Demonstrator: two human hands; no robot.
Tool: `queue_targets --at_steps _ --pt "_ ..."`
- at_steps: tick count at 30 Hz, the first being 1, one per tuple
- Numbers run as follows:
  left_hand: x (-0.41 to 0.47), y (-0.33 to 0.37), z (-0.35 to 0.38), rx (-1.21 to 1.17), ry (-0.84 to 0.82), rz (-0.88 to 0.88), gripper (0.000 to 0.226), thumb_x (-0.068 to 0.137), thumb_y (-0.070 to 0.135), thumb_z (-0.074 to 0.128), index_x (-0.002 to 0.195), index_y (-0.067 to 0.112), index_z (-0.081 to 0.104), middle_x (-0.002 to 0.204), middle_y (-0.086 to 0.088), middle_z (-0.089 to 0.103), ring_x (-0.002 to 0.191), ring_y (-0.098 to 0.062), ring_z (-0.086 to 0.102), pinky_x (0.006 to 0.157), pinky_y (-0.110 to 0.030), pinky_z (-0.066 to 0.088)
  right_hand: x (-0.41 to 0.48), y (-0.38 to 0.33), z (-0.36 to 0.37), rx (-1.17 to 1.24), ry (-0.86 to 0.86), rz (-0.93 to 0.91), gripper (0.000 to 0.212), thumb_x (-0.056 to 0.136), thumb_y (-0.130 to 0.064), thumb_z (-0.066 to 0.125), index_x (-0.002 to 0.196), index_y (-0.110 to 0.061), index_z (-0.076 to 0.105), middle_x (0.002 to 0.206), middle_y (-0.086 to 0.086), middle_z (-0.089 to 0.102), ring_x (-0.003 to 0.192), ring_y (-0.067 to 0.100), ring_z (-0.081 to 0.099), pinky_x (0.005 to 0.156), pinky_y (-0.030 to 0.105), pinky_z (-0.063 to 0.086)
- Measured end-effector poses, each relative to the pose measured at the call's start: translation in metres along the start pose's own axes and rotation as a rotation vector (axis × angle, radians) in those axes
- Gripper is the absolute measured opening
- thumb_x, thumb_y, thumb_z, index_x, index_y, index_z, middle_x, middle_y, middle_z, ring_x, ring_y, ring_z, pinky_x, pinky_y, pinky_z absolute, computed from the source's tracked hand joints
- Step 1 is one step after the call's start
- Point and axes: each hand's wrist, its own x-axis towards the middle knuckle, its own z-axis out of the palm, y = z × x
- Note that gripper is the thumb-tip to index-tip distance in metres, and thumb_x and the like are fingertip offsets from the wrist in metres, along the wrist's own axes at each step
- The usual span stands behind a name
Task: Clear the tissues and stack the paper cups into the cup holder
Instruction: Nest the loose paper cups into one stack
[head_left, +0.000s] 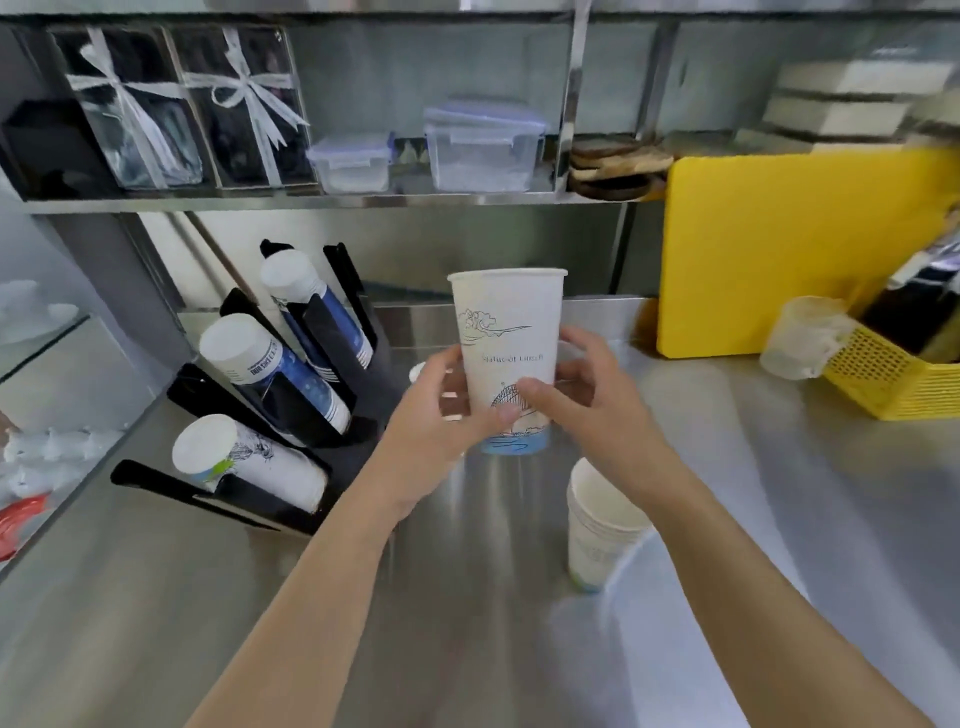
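Gripping a tall white paper cup from both sides, the two hands hold it upright above the steel counter, mouth up, blue base just below the fingers. The left hand wraps the cup's lower left side, thumb laid across the printed front and fingers curled behind it. The right hand closes on the lower right, thumb pressed to the front near the left thumb, fingers bent round the far side. Both forearms reach in from the bottom edge and converge at the cup, wrists roughly level. To the left stands the black cup holder, its three slanted slots each carrying a stack of cups with the bases pointing up and toward the camera. Near the right forearm a short stack of paper cups sits upright on the counter, partly hidden by the arm. A yellow cutting board leans at the back right beside a yellow basket
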Motion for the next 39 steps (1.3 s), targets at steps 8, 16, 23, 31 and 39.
queue_targets --at_steps 8,16,23,31,39 --pt "0.005 -0.011 0.075 0.052 -0.242 -0.013 0.055 0.061 0.024 0.079 0.109 0.032 0.052 0.117 0.004 0.065 0.110 -0.012 0.061 0.094 -0.032 0.049 -0.058 0.020 -0.074 -0.186 0.132 -0.007 0.060 0.074 -0.034 0.073 0.105 -0.067 0.035 0.093 -0.047 0.058 0.095 -0.020 0.052 0.068 -0.005 0.039" --pt "-0.004 -0.056 0.085 0.286 -0.381 -0.083 0.079 0.066 0.012 0.081 0.127 0.034 0.036 0.118 0.030 0.047 0.110 0.009 0.043 0.084 0.000 0.034 -0.074 0.081 -0.081 -0.284 0.024 0.156 0.085 0.071 -0.041 0.074 0.134 -0.048 0.017 0.116 -0.025 0.046 0.101 -0.024 0.043 0.068 0.000 0.038" --pt "-0.007 -0.058 0.080 0.128 -0.279 -0.150 0.084 0.061 0.030 0.079 0.131 0.037 0.032 0.133 0.012 0.048 0.121 0.002 0.047 0.102 -0.027 0.042 -0.069 0.087 -0.075 -0.260 0.067 0.061 0.085 0.075 -0.045 0.069 0.127 -0.067 0.006 0.102 -0.063 0.038 0.102 -0.033 0.036 0.069 0.002 0.039" --pt "-0.007 -0.077 0.086 0.172 -0.193 -0.120 0.067 0.065 0.028 0.083 0.116 0.046 0.043 0.122 0.016 0.055 0.115 -0.001 0.050 0.083 -0.010 0.046 -0.062 0.103 -0.081 -0.377 0.001 -0.017 0.064 0.078 -0.046 0.065 0.129 -0.056 0.027 0.113 -0.032 0.040 0.107 -0.017 0.038 0.083 0.007 0.039" --pt "-0.016 -0.101 0.102 0.290 -0.256 -0.131 0.094 0.064 0.029 0.081 0.132 0.056 0.021 0.138 0.019 0.039 0.127 -0.003 0.041 0.107 -0.037 0.040 -0.077 0.130 -0.083 -0.502 -0.142 -0.087 0.077 0.079 -0.061 0.051 0.142 -0.041 0.011 0.145 -0.020 0.022 0.128 -0.005 0.026 0.102 0.020 0.031"
